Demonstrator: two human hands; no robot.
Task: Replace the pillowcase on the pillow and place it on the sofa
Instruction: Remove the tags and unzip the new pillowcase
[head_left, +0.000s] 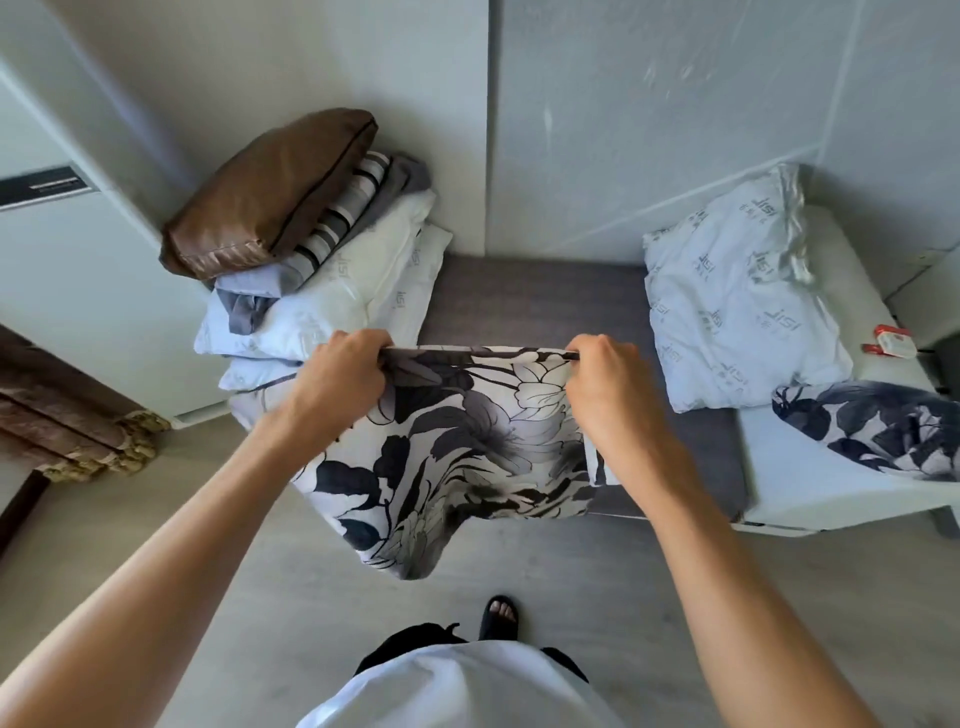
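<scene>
Your two hands, left (343, 371) and right (605, 376), each clench the top edge of one black-and-white floral cotton pillowcase (457, 457), stretched above the grey sofa (535, 301). One white logo-printed pillow (737, 296) lies right; one brown cushion (270, 192) tops folded bedding left.

floral pillowcase (467, 441): thin matt cloth, soft and creased; bare pillow (737, 296): white cloth with a slight sheen and printed lettering. brown cushion (270, 192): glossy, smooth, possibly leather or satin; sofa seat (530, 301): grey matt woven cloth. floor (260, 545): pale, matt, wood-grain finish.
</scene>
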